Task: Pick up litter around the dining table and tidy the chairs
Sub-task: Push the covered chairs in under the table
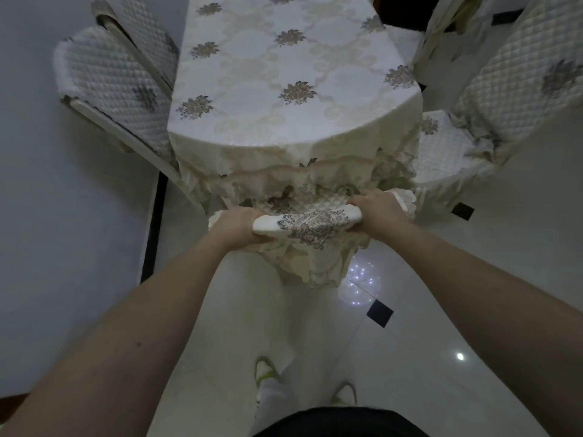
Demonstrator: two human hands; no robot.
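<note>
Both hands, L [235,227] & R [377,212], clamp quilted, floral chair back [307,223] w/ frilly cream cover.

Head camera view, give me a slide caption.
Both hands, left and right, grip the chair back at the dining table.

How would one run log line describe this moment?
step: tidy chairs | left hand and right hand: gripping chair back | chair: at table end

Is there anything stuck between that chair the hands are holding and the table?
Nothing visible is. The left hand and right hand grip the top of the chair back at the table end. Its seat already sits under the hanging tablecloth frill. What is beneath the cloth is hidden.
</note>
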